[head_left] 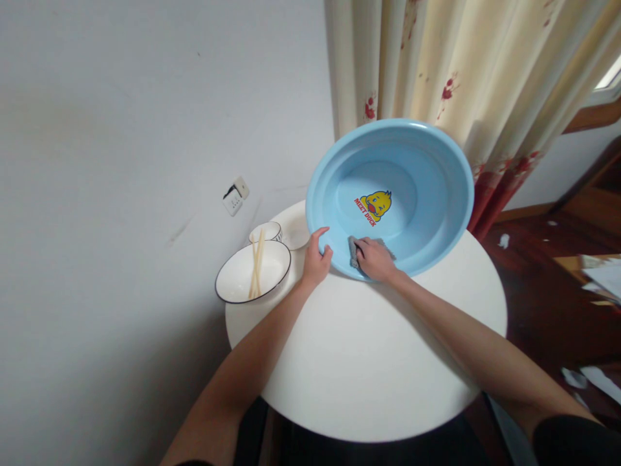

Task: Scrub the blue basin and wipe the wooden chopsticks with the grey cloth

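A large light-blue plastic basin (429, 200) with a yellow duck print and the words "MEET DUCK" stands tilted on the round white table (349, 362), its inside facing me. At its near left rim is my left hand (317, 260), thumb and fingers curled about the edge. My right hand (376, 259) presses a grey cloth (354, 251) against the inner wall low at the front of the basin. Part of the cloth is hidden under the fingers.
Left on the table, a white dark-rimmed bowl (235, 277) carries several chopsticks (257, 268). Behind it are a smaller bowl (266, 231) and a white dish (295, 233). A wall with a socket (233, 201) borders the left; a cream-and-red curtain (412, 65) hangs behind the basin.
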Available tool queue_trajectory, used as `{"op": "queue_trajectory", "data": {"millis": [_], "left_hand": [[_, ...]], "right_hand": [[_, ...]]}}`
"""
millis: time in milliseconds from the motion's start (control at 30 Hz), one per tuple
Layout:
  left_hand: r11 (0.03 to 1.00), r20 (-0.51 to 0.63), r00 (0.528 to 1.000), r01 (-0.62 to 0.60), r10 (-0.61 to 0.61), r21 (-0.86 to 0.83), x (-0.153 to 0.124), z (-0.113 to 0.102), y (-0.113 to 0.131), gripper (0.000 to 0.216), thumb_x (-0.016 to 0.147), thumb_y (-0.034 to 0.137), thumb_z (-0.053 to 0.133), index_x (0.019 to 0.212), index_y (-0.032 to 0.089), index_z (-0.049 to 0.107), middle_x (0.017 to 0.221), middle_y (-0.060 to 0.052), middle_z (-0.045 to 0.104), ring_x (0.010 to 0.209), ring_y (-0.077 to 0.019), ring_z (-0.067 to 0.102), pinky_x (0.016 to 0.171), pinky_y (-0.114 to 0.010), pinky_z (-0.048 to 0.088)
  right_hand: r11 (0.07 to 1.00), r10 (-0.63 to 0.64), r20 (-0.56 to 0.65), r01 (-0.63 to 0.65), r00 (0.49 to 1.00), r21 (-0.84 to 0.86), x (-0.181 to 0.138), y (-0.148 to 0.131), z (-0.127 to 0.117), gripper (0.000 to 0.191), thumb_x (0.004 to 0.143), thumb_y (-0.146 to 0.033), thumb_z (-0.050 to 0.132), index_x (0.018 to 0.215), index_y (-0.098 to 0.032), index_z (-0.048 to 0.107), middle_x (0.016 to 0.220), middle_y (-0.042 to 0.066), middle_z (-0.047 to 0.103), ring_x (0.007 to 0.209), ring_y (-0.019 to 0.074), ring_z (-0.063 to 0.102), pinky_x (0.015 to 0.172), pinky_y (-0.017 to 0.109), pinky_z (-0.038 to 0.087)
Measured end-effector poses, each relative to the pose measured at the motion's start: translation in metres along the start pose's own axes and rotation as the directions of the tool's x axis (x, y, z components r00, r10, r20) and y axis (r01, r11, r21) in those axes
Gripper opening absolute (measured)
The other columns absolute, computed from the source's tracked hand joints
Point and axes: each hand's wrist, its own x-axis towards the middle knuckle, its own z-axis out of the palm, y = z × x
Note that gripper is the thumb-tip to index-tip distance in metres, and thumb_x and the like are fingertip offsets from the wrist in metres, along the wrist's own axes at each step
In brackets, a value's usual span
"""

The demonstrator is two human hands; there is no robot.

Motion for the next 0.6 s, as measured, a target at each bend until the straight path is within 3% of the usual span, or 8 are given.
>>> {"op": "queue_trajectory", "data": {"millis": [167,333,600], "left_hand": [[1.000,0.008,1.000,0.001,-0.001,-0.004,0.001,-0.002,0.001,0.049,0.088,0.016,0.052,0.136,0.017,0.054,0.134,-0.013,0.065,0.121,-0.0258,0.063,0.109,-0.044,0.049],[0.999,0.025,0.999,0.043,-0.042,-0.015,0.000,-0.002,0.003,0.052,0.087,0.014,0.052,0.139,0.018,0.053,0.131,-0.011,0.066,0.095,-0.0189,0.067,0.094,-0.038,0.055],[1.000,0.010,1.000,0.028,-0.028,0.001,0.000,-0.001,0.002,0.050,0.088,0.015,0.052,0.138,0.018,0.053,0.135,-0.013,0.064,0.120,-0.0253,0.063,0.108,-0.043,0.050]], "right_hand": [[0.968,0.171,0.043,-0.160,0.984,-0.194,-0.003,0.011,-0.011,0.036,0.105,-0.028,0.040,0.126,-0.015,0.066,0.128,0.017,0.066,0.121,0.0294,0.061,0.098,0.037,0.043],[0.952,0.191,0.045,-0.174,0.981,-0.252,-0.007,0.014,-0.015,0.037,0.106,-0.028,0.038,0.123,-0.014,0.067,0.131,0.020,0.065,0.124,0.0303,0.059,0.101,0.039,0.042],[0.949,0.178,0.013,-0.168,0.984,-0.268,-0.007,0.011,-0.012,0.037,0.106,-0.029,0.038,0.124,-0.013,0.066,0.129,0.020,0.065,0.122,0.0317,0.059,0.099,0.041,0.043]]}}
